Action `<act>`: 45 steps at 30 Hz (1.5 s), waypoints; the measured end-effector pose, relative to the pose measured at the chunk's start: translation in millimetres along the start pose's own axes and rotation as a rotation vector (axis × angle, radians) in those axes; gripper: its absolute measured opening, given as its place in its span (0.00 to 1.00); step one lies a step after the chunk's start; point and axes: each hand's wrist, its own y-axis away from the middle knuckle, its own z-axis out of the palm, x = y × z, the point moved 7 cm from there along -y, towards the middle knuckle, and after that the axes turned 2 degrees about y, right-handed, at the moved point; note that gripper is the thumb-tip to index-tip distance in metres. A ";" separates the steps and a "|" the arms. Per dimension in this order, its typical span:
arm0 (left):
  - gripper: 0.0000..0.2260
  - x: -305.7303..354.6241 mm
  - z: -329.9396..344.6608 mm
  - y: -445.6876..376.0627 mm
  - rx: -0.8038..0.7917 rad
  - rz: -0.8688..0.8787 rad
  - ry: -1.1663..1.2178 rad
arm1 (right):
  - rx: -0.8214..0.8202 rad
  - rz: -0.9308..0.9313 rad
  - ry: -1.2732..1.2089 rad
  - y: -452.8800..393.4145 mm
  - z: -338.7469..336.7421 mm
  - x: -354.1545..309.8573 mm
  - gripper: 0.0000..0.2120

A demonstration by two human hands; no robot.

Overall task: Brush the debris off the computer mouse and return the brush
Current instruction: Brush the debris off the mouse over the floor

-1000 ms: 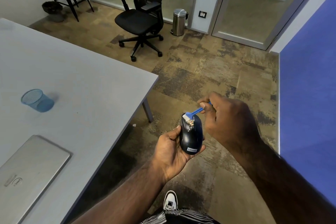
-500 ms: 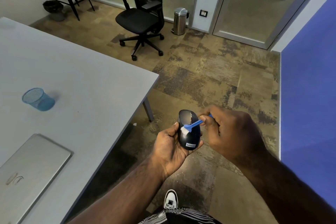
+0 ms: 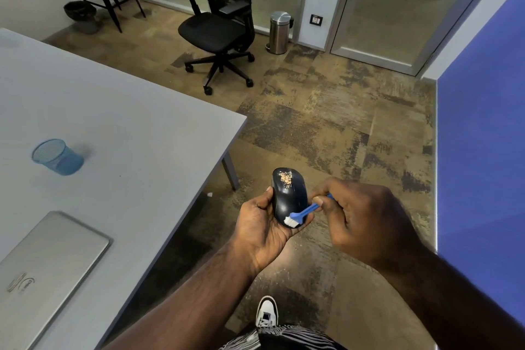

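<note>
Head view: the left hand (image 3: 262,229) cradles the dark computer mouse (image 3: 289,196) over the floor, fingers curled round its body. Tan debris (image 3: 285,178) sits on its far end. The right hand (image 3: 360,220) pinches the blue brush (image 3: 301,214), white bristles touching the mouse's near end. A blue mesh cup (image 3: 56,156) stands on the grey table (image 3: 136,133).

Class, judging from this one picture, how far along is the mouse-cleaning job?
Done: nothing finished.
In hand: the left hand holds the mouse; the right hand holds the blue brush, bristles at the mouse's near end.
Left: debris remains at the far end; the brush is not yet returned.
</note>
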 end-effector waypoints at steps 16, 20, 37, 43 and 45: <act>0.21 -6.2 -1.3 1.1 -0.009 -0.026 -0.064 | 0.187 0.142 0.038 -17.7 -10.9 18.1 0.06; 0.21 -4.9 -3.1 2.4 0.001 -0.027 -0.059 | 0.225 0.145 0.033 -21.2 -15.9 23.9 0.03; 0.22 -6.4 -0.9 3.3 -0.037 -0.042 -0.059 | 0.230 0.174 0.067 -29.7 -16.6 32.5 0.02; 0.22 -6.2 -1.7 3.3 -0.034 -0.043 -0.065 | 0.194 0.128 0.018 -31.0 -15.0 32.2 0.03; 0.21 -6.2 -2.1 3.1 -0.030 -0.042 -0.064 | 0.199 0.116 -0.011 -30.9 -16.4 33.7 0.04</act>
